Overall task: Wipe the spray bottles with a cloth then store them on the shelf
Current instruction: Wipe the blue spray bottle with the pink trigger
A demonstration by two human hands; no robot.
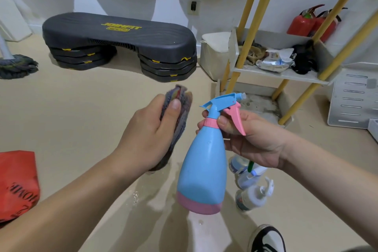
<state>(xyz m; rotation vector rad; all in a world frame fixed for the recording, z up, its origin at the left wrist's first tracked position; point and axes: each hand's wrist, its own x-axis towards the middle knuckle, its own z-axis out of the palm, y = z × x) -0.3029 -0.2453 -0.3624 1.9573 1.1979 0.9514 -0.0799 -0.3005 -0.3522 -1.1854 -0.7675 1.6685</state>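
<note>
We face a beige floor point(81, 108); the shelf point(302, 76) holds rags point(253, 53) and a packet point(274, 62); our left hand point(147, 135) grips the cloth point(184, 96); our right hand point(259, 141) pinches the blue spray bottle point(204, 165) at its neck, above the floor.

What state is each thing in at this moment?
Left grip: holds the folded cloth.
Right grip: pinches the blue spray bottle at its neck.
Blue spray bottle: off the floor, tilted, apart from the cloth.
Clear spray bottles: on the floor, not yet shelved.
Shelf: visible tier cluttered, no spray bottle on it.
</note>
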